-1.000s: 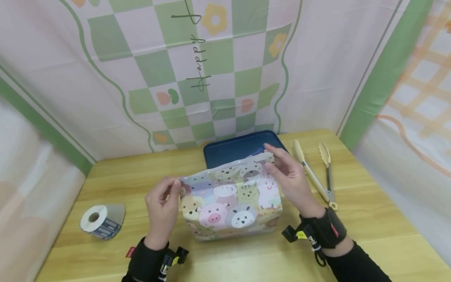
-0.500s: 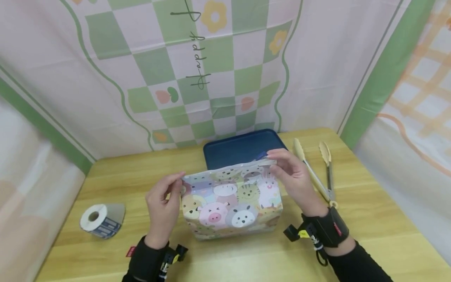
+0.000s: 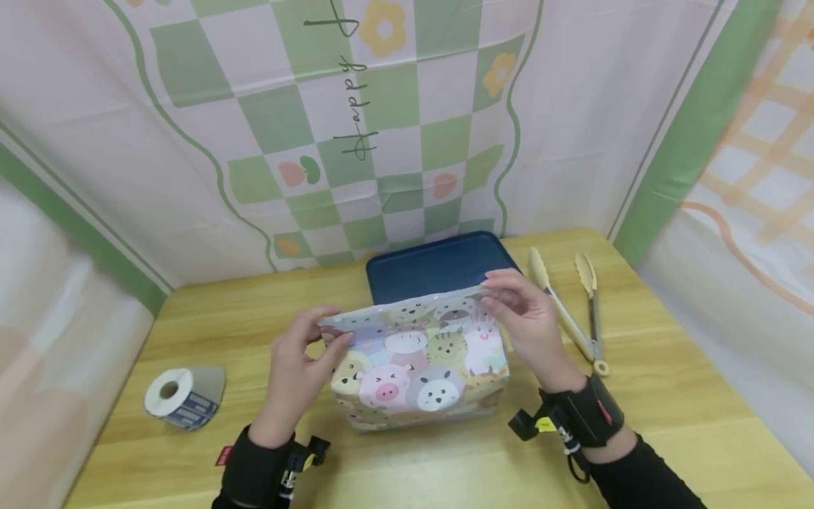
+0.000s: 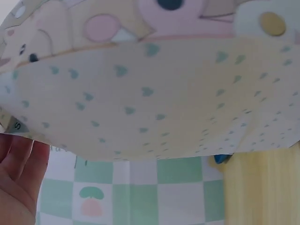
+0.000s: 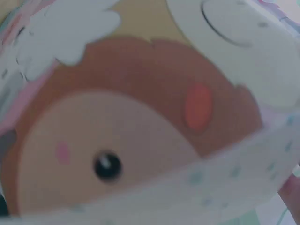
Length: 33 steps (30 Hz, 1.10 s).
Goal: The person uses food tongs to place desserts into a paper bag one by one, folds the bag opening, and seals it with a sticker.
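Note:
A bag-like package point(image 3: 416, 360) printed with cartoon animals stands in the middle of the table, its upper edge folding slightly back. At its upper left corner is my left hand point(image 3: 295, 371), thumb on the front face and fingers at the top edge. The right hand point(image 3: 524, 318) pinches the upper right corner between thumb and fingers. A small dark blue tip shows by the right fingertips; what it belongs to is hidden. In the left wrist view, a pale band with green hearts point(image 4: 140, 103) borders the animal print. The right wrist view is mostly filled by the print point(image 5: 117, 126).
Behind the package lies a dark blue tray point(image 3: 439, 261) against the checked cloth backdrop point(image 3: 388, 127). Metal tongs with cream tips point(image 3: 572, 325) rest to the right. A roll of labels point(image 3: 184, 398) stands at left on the wooden table point(image 3: 407, 470).
My left hand has shifted, its thumb moving inward onto the package's front. The right hand rose slightly along the edge, then stayed nearly still. The package's top edge has straightened and shifted.

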### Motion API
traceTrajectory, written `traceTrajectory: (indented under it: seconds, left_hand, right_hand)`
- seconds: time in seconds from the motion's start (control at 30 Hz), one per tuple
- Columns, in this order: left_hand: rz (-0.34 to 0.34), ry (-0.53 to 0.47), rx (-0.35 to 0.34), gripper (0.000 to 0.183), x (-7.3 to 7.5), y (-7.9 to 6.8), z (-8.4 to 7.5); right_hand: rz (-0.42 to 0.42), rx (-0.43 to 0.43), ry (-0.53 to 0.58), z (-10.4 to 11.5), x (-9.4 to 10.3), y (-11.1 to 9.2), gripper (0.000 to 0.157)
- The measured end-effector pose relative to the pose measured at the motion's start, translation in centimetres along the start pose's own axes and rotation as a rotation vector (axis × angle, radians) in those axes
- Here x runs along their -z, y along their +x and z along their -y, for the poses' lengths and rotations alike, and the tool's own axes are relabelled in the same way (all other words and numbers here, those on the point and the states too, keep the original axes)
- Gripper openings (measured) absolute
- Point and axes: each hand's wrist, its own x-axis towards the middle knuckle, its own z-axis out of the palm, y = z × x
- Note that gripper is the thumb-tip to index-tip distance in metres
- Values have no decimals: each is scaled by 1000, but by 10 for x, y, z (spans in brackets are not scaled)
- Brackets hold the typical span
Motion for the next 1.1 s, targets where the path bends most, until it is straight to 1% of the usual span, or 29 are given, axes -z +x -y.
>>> traceTrajectory:
  seconds: [0.07,0.13,0.27,0.33,0.37,0.43,0.57,0.63,0.73,0.8,0.9,0.97,1.03,1.1]
  left_hand:
    - [13,9,-12,38,1,0,-1]
    - [30,5,-7,38,2,0,-2]
    - [123,-49,77,54,4,-1,-4]
    - [162,-81,121,61,4,-3,-5]
    - [174,-88,136,61,4,-3,-6]
    - [167,-88,155,57,3,-3,-8]
    - [119,-28,186,41,-1,-2,-10]
    - [101,7,199,35,-2,-1,-11]
    - [84,38,187,28,-3,-1,-11]
    - [77,42,178,26,-3,-1,-11]
    - [72,40,166,26,-3,-2,-11]
    - [71,35,165,26,-4,-2,-11]
    - [69,33,168,26,-4,-2,-11]
    - [66,30,170,25,-4,-2,-11]
  right_hand:
    - [47,-24,-19,-1,3,1,47]
    - [91,-66,-54,-1,7,2,57]
    - [164,-136,-97,-2,14,2,70]
    - [192,-152,-91,-4,16,2,70]
    - [206,-156,-85,-5,16,2,67]
    - [219,-166,-75,-6,16,2,57]
    - [214,-165,-48,-8,15,1,33]
    - [207,-158,-30,-8,14,0,31]
    - [199,-134,0,-8,13,-1,37]
    - [187,-110,-19,-9,12,-1,48]
    - [168,-77,-34,-9,12,-2,68]
    - [161,-69,-28,-9,11,-3,76]
    - [162,-71,2,-9,11,-3,75]
    - [162,-72,15,-8,10,-3,60]
